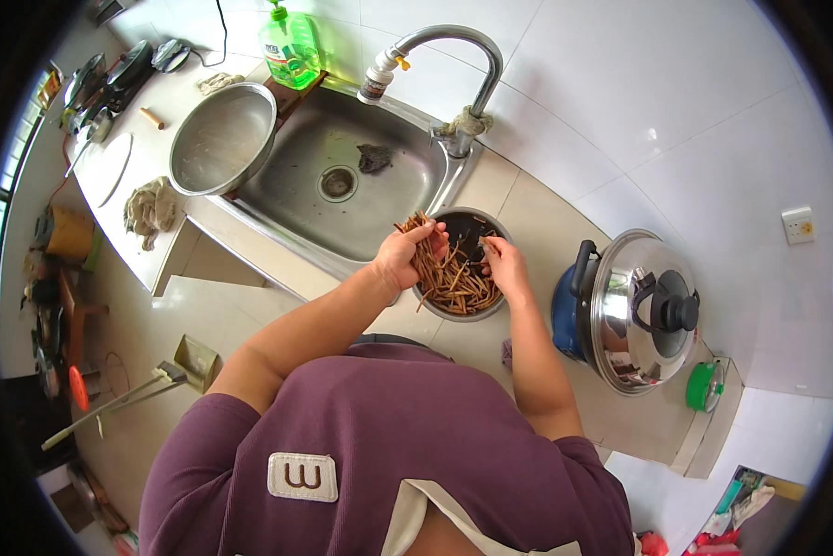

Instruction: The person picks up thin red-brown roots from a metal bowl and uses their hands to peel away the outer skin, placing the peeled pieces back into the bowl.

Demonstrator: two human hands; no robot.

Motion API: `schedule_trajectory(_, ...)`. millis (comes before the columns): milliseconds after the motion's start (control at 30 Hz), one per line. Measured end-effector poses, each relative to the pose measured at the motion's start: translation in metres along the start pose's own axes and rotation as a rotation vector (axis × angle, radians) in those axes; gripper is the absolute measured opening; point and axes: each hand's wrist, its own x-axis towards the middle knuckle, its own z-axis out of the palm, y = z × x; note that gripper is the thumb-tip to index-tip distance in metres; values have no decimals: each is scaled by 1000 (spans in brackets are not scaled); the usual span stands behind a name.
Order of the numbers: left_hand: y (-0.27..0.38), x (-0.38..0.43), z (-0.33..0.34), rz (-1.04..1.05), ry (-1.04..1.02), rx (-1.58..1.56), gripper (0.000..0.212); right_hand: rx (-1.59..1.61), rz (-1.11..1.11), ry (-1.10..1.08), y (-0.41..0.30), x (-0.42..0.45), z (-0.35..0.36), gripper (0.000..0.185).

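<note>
A round metal basin (pixel 473 318) stands on the counter by the sink's near right corner. Brown stem-like strips, perhaps dried vegetable (pixel 462 286), lie in dark liquid inside it. Over the basin's left rim, my left hand (pixel 411 251) holds a bundle of these strips, some poking out past the fingers. My right hand (pixel 505 267) is at the basin's right side, its thumb and fingers pinched on a small brownish piece. The fingertips partly hide that piece.
The steel sink (pixel 305 215) has a dark scrap (pixel 373 158) near its drain, under a curved faucet (pixel 489 55). A large metal bowl (pixel 225 139) rests over its left edge. At right stands a lidded pot (pixel 639 313). A green soap bottle (pixel 290 52) is behind the sink.
</note>
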Motion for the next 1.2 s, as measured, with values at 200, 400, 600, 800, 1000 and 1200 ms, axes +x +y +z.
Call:
schedule_trajectory(200, -16, 3, -3, -107, 40, 72, 10, 387, 38, -78, -21, -18, -15, 21)
schedule_trajectory(400, -24, 3, 4, -151, -5, 84, 11, 83, -426, 69, -54, -36, -7, 20)
schedule_trajectory(600, -17, -9, 17, -117, -103, 41, 13, -406, -599, 43, -72, -50, -8, 29)
schedule_trajectory(800, -14, 4, 2, -60, -105, -5, 13, 120, -286, 85, -62, -43, -6, 17)
schedule_trajectory(1000, -16, -2, 10, -58, -113, 26, 13, 65, -486, 210, -69, -34, -15, 7)
schedule_trajectory(1200, -20, 1, 9, -38, -207, 50, 13, 209, -344, 128, -72, -27, -7, 9)
